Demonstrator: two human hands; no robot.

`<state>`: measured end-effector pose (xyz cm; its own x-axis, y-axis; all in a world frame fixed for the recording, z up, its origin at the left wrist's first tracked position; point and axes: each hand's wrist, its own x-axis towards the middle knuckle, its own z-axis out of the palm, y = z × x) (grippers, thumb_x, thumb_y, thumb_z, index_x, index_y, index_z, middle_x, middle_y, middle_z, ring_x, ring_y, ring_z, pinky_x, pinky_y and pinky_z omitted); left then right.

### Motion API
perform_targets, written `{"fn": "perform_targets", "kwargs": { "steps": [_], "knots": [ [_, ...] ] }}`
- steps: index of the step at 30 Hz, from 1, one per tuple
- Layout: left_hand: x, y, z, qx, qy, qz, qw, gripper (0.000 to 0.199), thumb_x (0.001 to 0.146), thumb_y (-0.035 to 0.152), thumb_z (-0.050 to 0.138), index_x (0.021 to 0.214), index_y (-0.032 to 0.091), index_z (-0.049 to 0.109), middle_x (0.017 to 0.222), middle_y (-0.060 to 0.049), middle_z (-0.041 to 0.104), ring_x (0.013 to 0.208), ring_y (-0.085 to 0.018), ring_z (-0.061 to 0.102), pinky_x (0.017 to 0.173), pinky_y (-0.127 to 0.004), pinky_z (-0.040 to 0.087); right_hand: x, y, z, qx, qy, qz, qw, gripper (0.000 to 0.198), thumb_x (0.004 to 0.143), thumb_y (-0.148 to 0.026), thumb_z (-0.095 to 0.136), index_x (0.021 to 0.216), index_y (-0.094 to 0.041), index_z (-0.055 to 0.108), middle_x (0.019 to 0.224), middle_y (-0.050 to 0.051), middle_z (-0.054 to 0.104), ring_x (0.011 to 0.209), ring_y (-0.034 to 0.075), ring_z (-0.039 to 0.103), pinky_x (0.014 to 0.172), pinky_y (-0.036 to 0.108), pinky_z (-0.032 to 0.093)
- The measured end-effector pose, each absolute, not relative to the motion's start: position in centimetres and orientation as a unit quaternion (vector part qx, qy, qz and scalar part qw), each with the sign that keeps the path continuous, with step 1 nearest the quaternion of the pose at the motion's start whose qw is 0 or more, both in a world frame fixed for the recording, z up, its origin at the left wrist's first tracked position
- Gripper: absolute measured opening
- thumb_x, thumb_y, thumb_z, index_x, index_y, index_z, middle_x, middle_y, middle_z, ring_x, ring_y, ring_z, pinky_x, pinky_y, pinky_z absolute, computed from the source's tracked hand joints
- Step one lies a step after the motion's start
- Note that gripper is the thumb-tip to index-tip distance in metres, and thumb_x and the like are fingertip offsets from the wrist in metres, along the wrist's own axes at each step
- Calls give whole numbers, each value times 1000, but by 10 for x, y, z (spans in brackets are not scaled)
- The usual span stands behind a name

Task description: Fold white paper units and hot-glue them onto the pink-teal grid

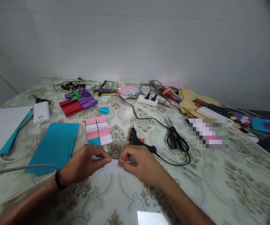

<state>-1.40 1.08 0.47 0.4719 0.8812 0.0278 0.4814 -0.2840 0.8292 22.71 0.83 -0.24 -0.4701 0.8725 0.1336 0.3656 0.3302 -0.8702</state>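
A small white paper piece lies flat on the patterned tablecloth in front of me. My left hand pinches its far edge on the left, thumb against forefinger. On the right of the same edge, my right hand pinches the paper too, so both hands are closed on it, a short gap apart. Just beyond my hands sits a block of folded pink, white and blue paper strips. A black hot glue gun rests beyond my right hand.
Blue paper sheets lie left, near a white power bank. Black scissors and the glue gun's cable are at right. Red folded papers, purple folded papers and a white power strip stand farther back. A cable crosses the left front.
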Motion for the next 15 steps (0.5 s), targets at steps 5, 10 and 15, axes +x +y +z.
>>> {"fn": "perform_targets", "kwargs": {
  "steps": [5,10,15],
  "knots": [
    [-34,23,19,686,485,312,443,27,87,38,77,71,17,77,70,-3,75,65,-15,64,58,-22,46,262,25,9,-448,-728,399,332,13,85,-22,68,72,-19,69,67,-1,66,64,15,57,64,26,44],
    [-41,29,14,548,506,460,482,33,85,48,81,78,17,74,68,1,69,58,-11,55,52,-19,38,264,30,2,-449,-663,452,394,16,89,-34,71,85,-19,69,76,0,67,71,16,60,69,28,49],
    [-23,21,1,532,483,426,550,37,86,52,80,79,16,70,67,2,64,57,-11,53,51,-20,35,228,14,-14,-404,-645,539,362,37,81,-32,83,113,-20,68,85,0,72,75,17,65,76,30,55]
  ]
}}
